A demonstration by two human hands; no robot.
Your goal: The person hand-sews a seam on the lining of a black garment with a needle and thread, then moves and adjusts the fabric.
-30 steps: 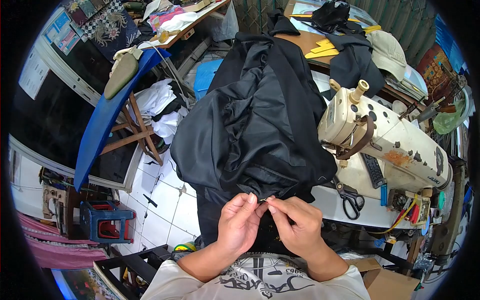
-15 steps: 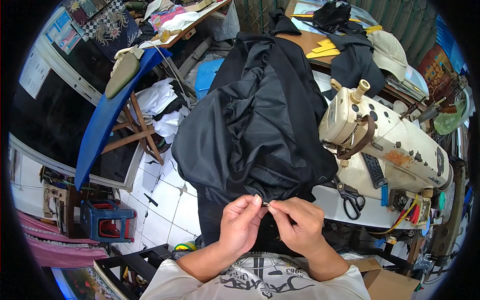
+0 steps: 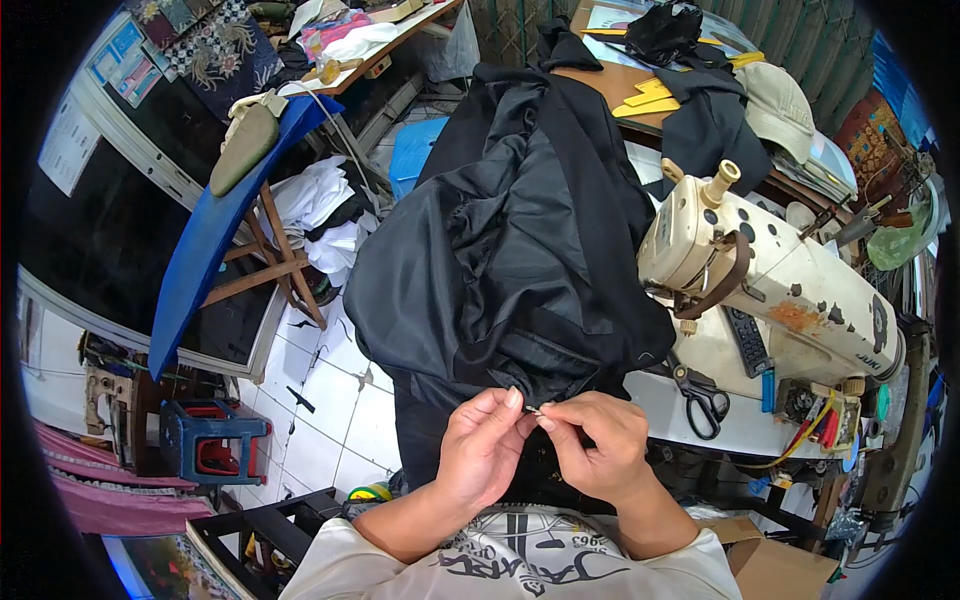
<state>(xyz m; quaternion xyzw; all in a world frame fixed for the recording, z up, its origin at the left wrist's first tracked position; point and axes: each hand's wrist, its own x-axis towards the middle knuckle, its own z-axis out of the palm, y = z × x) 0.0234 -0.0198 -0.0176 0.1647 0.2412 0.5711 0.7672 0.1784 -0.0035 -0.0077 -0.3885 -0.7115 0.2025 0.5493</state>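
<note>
A black garment with a smooth, shiny lining is spread in front of me, bunched into folds, its near edge reaching my fingertips. At that edge my left hand pinches with thumb and forefinger. My right hand is closed in a pinch right beside it, fingertips nearly meeting the left ones. Between them shows a tiny, light, shiny piece, too small to name. Whether the left fingers also grip the cloth I cannot tell.
On the right stands a cream sewing machine, with black scissors and a dark remote control near it. A blue ironing board is at left, beyond a blue stool. A beige cap lies at the back right.
Both hands stay at almost the same spot, still pinching. The fingertips have shifted very slightly around the tiny piece. The garment has hardly moved.
</note>
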